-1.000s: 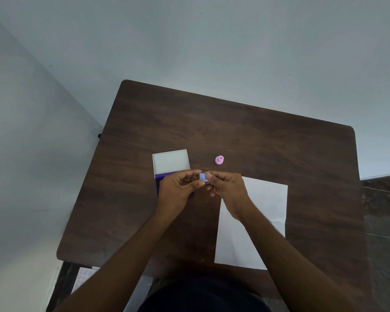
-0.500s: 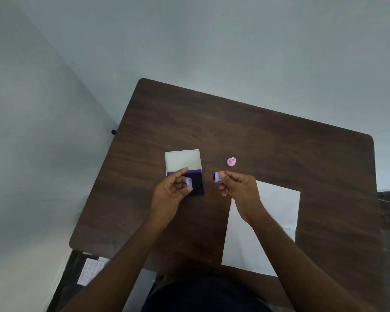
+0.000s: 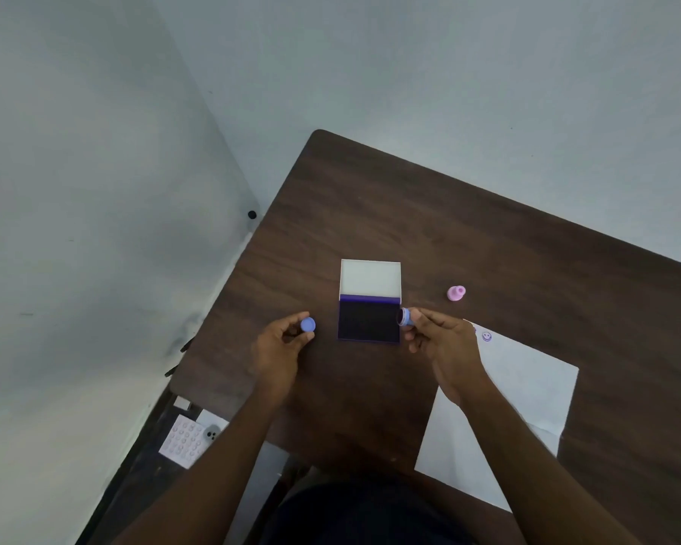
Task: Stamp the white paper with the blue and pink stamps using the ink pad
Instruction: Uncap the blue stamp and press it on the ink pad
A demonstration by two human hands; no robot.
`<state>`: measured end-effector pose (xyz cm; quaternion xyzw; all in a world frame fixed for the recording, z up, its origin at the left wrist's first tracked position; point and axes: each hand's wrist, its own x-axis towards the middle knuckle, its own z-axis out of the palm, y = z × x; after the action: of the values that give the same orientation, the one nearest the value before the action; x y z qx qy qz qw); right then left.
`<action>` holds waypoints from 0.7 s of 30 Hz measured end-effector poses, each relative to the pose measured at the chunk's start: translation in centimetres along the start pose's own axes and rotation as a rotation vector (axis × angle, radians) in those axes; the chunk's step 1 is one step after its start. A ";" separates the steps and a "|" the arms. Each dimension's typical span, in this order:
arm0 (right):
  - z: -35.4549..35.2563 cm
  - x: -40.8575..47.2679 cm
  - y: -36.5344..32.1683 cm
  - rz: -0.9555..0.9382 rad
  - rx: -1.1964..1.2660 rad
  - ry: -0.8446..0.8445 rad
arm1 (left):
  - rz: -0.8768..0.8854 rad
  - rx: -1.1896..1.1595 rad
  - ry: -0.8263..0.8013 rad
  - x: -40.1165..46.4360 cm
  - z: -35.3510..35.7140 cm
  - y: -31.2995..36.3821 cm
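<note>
Brown wood-grain worktop (image 3: pixel 488 238) stretches out under my arms. Nearest me, at about five o'clock, lies the white paper (image 3: pixel 527 395), with a small purple smiley print (image 3: pixel 486 336) near its far corner. My left hand (image 3: pixel 278 348) pinches the round blue cap (image 3: pixel 308 324) between thumb and fingers, off at nine o'clock from the ink pad (image 3: pixel 368 321). My right hand (image 3: pixel 443 344) grips the blue stamp (image 3: pixel 405 317) in curled fingers, its dark inked face turned sideways toward the pad's right edge, just beside it. The pad lies open, dark, its pale lid (image 3: pixel 370 277) flipped back at twelve o'clock. Farther off, at about two o'clock, the pink stamp (image 3: pixel 456 293) stands alone.
</note>
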<state>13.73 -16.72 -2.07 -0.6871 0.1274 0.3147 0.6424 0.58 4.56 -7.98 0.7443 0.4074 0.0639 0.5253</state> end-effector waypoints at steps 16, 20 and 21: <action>0.5 -0.8 -0.3 0.065 0.176 -0.067 | 0.029 0.410 0.049 0.9 -0.2 -1.1; 0.6 -1.3 -0.4 0.101 0.288 -0.168 | 0.025 0.441 0.020 0.8 -0.4 -0.5; 0.6 -1.4 -0.5 0.112 0.328 -0.206 | 0.019 0.439 0.012 0.8 -0.5 -0.2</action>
<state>12.79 -16.43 -0.78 -0.5292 0.1485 0.3935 0.7369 0.72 5.43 -8.20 0.8443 0.4074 -0.0170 0.3477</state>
